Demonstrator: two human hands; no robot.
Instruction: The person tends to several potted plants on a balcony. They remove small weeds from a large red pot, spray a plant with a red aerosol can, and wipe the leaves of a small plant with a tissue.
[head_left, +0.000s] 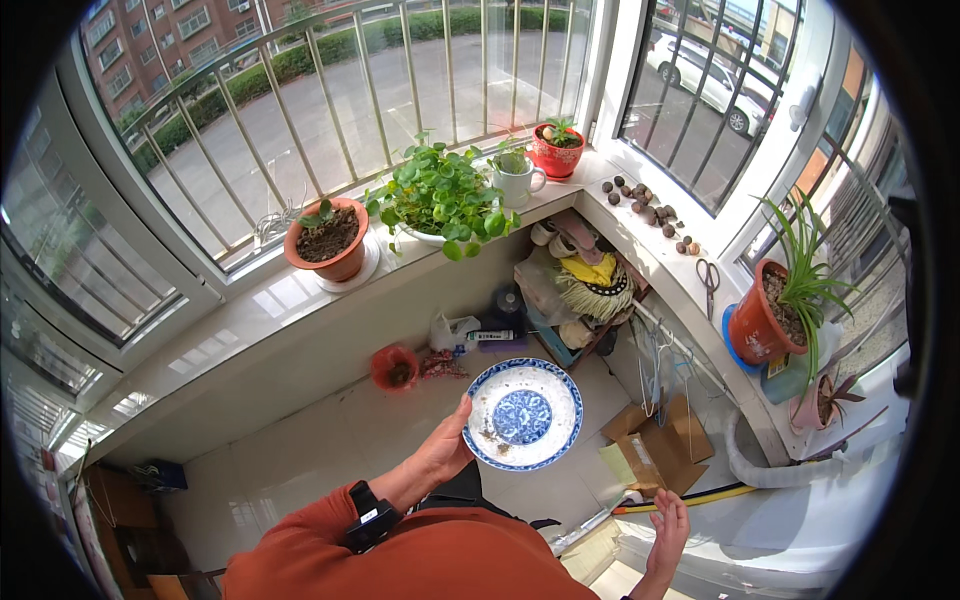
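My left hand (442, 449) grips the left rim of a blue-and-white patterned plate (522, 416), thumb over the edge. Bits of brown soil lie on the plate's lower left, with small specks elsewhere on it. The plate is held out over the tiled floor, in front of my body. My right hand (669, 527) is off to the lower right, fingers stretched out, holding nothing. It is nearest to a cardboard box (682, 450) on the floor beyond it.
Along the windowsill stand a terracotta pot of soil (338, 262), a leafy green plant (440, 195), a white mug (516, 186) and a red pot (556, 157). Round dark balls (650, 212), scissors (708, 283) and a spider plant (768, 320) occupy the right ledge. A red bucket (392, 370) is below.
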